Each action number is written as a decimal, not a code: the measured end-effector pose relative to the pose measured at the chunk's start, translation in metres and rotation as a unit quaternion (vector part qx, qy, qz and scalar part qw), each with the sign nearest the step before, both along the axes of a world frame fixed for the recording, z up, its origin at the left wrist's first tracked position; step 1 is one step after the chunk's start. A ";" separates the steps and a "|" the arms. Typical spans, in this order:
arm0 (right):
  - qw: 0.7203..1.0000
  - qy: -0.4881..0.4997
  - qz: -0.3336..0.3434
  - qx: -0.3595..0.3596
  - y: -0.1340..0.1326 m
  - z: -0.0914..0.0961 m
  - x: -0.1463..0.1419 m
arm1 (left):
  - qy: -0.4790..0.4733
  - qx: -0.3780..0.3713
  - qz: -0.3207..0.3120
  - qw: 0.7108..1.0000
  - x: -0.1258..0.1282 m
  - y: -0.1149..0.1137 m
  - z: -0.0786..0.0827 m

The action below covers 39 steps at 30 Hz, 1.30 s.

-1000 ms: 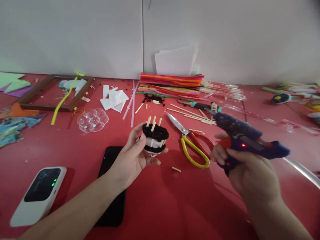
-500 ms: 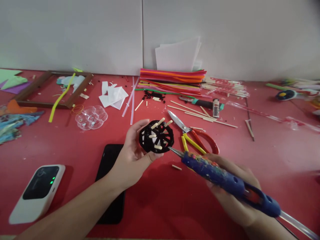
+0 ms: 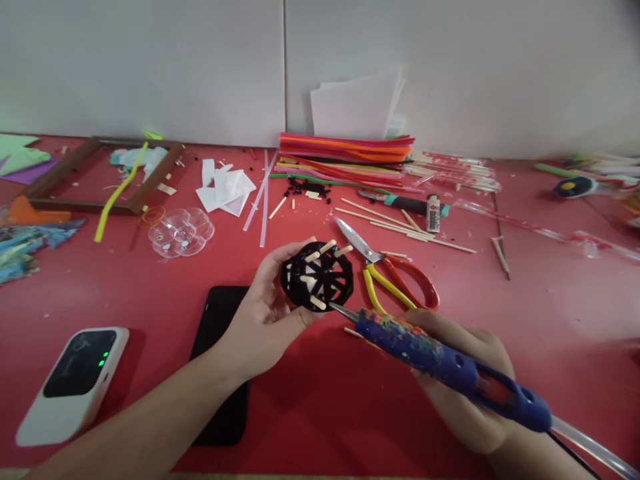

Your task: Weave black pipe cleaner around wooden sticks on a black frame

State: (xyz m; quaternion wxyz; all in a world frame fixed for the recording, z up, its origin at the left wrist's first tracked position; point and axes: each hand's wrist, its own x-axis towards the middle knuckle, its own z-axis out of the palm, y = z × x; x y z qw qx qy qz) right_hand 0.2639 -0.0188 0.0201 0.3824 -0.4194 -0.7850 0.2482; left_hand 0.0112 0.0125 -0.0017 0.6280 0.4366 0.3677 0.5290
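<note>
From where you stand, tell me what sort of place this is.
Likely a craft workspace, judging by the glue gun, the scissors and the stack of colourful strips on the red table.

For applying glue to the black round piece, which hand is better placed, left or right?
Probably the right hand: it holds the blue glue gun, whose nozzle points toward the black round piece. The left hand is occupied, holding that piece.

The ring is black, its pegs pale cream; the glue gun blue, smeared multicoloured; the scissors yellow-and-red handled; the table red.
</note>
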 end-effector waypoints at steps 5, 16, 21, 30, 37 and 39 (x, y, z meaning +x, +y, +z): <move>1.000 -0.010 0.001 0.015 0.000 0.000 0.003 | 0.018 -0.003 0.005 1.000 -0.001 -0.001 0.001; 1.000 -0.005 -0.002 0.007 0.001 0.003 0.001 | -0.003 0.036 -0.001 0.999 -0.003 0.000 -0.004; 1.000 -0.014 -0.016 -0.002 0.000 0.004 -0.001 | -0.015 0.084 -0.005 0.996 -0.003 0.002 -0.010; 0.998 0.012 -0.051 0.023 -0.003 0.006 -0.011 | 0.055 0.204 0.071 0.975 -0.002 -0.003 -0.004; 1.000 -0.025 -0.017 0.008 -0.005 0.005 -0.003 | 0.054 0.193 0.068 0.977 -0.001 -0.003 0.000; 0.999 -0.043 -0.014 -0.005 -0.006 0.006 -0.002 | 0.062 0.197 0.072 0.976 -0.001 -0.002 0.001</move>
